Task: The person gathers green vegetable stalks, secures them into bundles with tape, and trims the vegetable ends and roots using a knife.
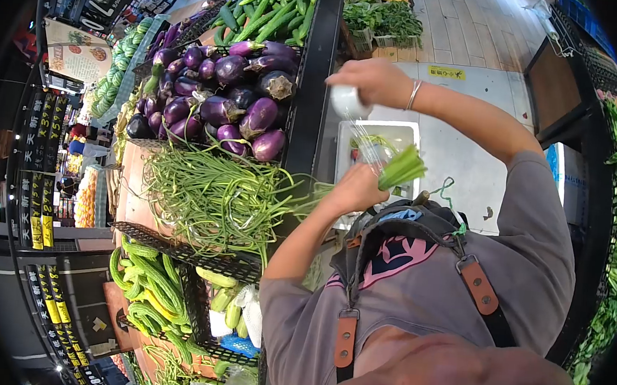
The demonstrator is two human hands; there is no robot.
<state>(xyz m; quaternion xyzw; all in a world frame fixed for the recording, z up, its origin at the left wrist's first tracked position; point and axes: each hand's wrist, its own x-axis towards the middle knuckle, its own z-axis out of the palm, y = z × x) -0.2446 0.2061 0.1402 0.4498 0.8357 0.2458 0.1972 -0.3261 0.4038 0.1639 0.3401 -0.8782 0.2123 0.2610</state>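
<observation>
My left hand [357, 190] is closed around a bunch of green garlic scapes [403, 168]. The even, cut ends stick out to the right of the fist, and thin tails trail left. Above it, my right hand [375, 83] grips a white roll of clear film [349, 102]. A shiny strip of film [370, 144] runs from the roll down to the bunch. A loose heap of garlic scapes [215, 197] lies on the stand to the left. Beneath my hands is a white foam box [414, 134] with some green pieces inside; much of it is hidden.
Purple eggplants [221, 108] and cucumbers [278, 15] fill the crates at upper left. Ridged green gourds [146, 288] sit lower left. The stand's black edge [314, 85] runs beside my left arm. Leafy greens [388, 19] stand on the floor ahead, and a dark shelf [559, 81] is at right.
</observation>
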